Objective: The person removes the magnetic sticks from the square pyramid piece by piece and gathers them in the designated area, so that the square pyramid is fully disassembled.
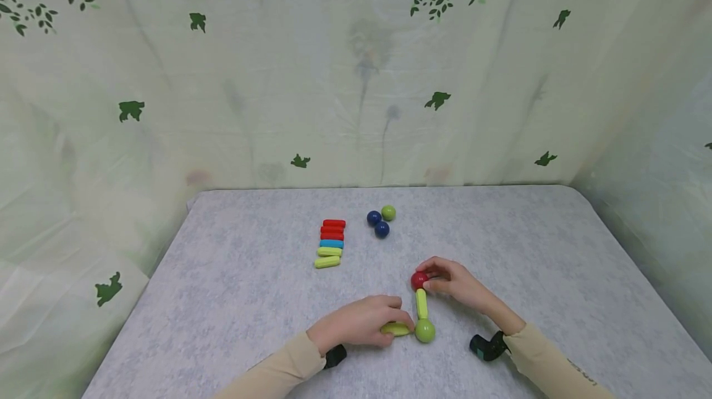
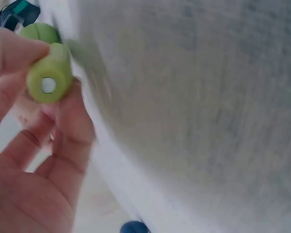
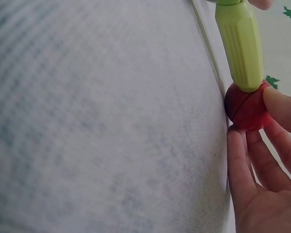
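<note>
My right hand (image 1: 457,285) pinches a red ball (image 1: 419,280) between thumb and fingers. A yellow-green rod (image 1: 421,304) runs from that ball to a green ball (image 1: 425,330) nearer me; in the right wrist view the rod's end (image 3: 242,53) touches the red ball (image 3: 247,109). My left hand (image 1: 369,320) grips a second yellow-green rod (image 1: 396,328), which lies sideways with its far end close to the green ball. A pale round disc shows in this rod's near end (image 2: 49,80) in the left wrist view. Whether it touches the green ball I cannot tell.
Farther back on the grey table (image 1: 250,300) lies a column of rods: red (image 1: 332,230), blue (image 1: 331,243) and yellow-green (image 1: 328,257). To their right sit two dark blue balls (image 1: 381,229) and a green ball (image 1: 388,212). A leaf-patterned curtain (image 1: 334,78) hangs behind.
</note>
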A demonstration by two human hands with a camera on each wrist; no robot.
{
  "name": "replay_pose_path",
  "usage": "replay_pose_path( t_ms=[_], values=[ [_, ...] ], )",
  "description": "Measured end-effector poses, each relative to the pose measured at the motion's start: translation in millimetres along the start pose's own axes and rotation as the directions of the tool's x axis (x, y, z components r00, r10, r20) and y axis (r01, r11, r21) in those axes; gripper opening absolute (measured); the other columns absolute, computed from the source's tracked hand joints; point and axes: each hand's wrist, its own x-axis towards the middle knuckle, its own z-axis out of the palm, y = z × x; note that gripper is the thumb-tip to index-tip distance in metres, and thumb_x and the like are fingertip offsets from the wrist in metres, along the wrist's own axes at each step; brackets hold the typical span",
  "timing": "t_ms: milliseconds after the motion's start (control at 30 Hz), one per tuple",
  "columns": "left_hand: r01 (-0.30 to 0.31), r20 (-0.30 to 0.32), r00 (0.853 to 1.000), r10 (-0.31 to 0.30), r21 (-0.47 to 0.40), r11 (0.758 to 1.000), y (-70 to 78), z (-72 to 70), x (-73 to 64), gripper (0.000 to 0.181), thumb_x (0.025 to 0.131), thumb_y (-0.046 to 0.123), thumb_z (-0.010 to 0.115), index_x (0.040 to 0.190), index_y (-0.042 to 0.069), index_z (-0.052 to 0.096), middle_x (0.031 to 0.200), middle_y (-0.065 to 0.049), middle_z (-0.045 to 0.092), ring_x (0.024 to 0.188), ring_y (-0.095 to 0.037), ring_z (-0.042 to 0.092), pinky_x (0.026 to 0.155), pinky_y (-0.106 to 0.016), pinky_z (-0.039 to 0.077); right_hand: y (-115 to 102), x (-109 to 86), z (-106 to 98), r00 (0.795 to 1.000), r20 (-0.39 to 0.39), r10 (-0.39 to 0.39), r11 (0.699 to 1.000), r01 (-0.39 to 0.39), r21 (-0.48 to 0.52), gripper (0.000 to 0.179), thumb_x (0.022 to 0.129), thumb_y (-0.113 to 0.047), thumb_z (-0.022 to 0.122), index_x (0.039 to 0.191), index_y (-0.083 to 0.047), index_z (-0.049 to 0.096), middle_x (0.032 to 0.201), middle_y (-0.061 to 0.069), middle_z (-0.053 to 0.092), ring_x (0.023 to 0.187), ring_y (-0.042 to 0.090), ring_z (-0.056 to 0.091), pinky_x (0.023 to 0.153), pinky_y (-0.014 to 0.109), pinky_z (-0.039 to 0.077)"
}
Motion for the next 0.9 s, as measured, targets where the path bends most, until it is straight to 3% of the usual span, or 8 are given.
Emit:
replay_pose_path(
  t_ms=[133, 333, 467, 633, 767, 900],
  values=[
    [0.014, -0.048, 0.999, -0.02, -0.117, 0.993, -5.4, -5.6, -4.1, 0.035, 0.086, 0.004, 0.064, 0.117, 0.021, 0.065, 0.087, 0.009, 0.047, 0.075, -0.003, 0.044, 0.067, -0.01, 0.037, -3, -0.6, 0, 1.0, 0.001, -0.006, 1.0, 0.006, -0.012, 0.027, 0.091, -0.012, 0.065, 0.117, -0.004, 0.059, 0.11, 0.008, 0.062, 0.104, 0.025, 0.056, 0.084, 0.036, 0.047],
    [0.044, -0.068, 0.996, -0.055, -0.156, 0.987, -14.1, -10.7, -12.0, 0.035, 0.09, 0.006, 0.062, 0.121, 0.023, 0.063, 0.091, 0.01, 0.049, 0.081, -0.003, 0.046, 0.073, -0.013, 0.042, -3, -0.9, 0, 1.0, 0.0, -0.009, 1.0, 0.009, -0.029, 0.028, 0.091, -0.013, 0.065, 0.116, -0.004, 0.059, 0.11, 0.008, 0.062, 0.103, 0.025, 0.056, 0.084, 0.037, 0.047],
    [0.102, -0.088, 0.989, -0.119, -0.181, 0.978, -19.2, -11.4, -18.6, 0.033, 0.089, 0.005, 0.062, 0.117, 0.023, 0.064, 0.095, 0.012, 0.052, 0.083, -0.002, 0.048, 0.074, -0.015, 0.044, -3, -1.1, 0, 1.0, -0.001, -0.005, 1.0, 0.005, -0.028, 0.028, 0.091, -0.014, 0.066, 0.116, -0.004, 0.06, 0.11, 0.008, 0.062, 0.104, 0.025, 0.056, 0.086, 0.037, 0.046],
    [0.184, -0.135, 0.968, -0.213, -0.199, 0.963, -29.4, -13.3, -31.1, 0.029, 0.087, 0.004, 0.062, 0.109, 0.024, 0.066, 0.097, 0.014, 0.053, 0.088, -0.004, 0.049, 0.079, -0.02, 0.045, -3, -1.8, 1, 1.0, -0.002, 0.0, 1.0, 0.0, -0.018, 0.029, 0.09, -0.014, 0.066, 0.117, -0.005, 0.06, 0.11, 0.008, 0.061, 0.104, 0.025, 0.056, 0.085, 0.037, 0.046],
    [0.217, -0.198, 0.948, -0.25, -0.172, 0.961, -38.8, -18.4, -44.2, 0.025, 0.088, 0.005, 0.063, 0.106, 0.021, 0.066, 0.095, 0.014, 0.055, 0.089, -0.008, 0.049, 0.079, -0.024, 0.044, -4, -2.5, 0, 1.0, 0.001, -0.002, 1.0, 0.002, -0.003, 0.029, 0.091, -0.013, 0.066, 0.117, -0.004, 0.059, 0.11, 0.008, 0.061, 0.104, 0.025, 0.055, 0.085, 0.036, 0.047],
    [0.264, -0.273, 0.914, -0.299, -0.158, 0.951, -48.3, -24.2, -57.9, 0.022, 0.087, 0.004, 0.066, 0.106, 0.016, 0.065, 0.097, 0.01, 0.056, 0.089, -0.01, 0.051, 0.079, -0.028, 0.046, -4, -2.7, 0, 1.0, 0.005, -0.01, 1.0, 0.009, 0.01, 0.029, 0.091, -0.012, 0.065, 0.118, -0.004, 0.059, 0.111, 0.008, 0.061, 0.104, 0.025, 0.055, 0.083, 0.035, 0.047]
  ],
)
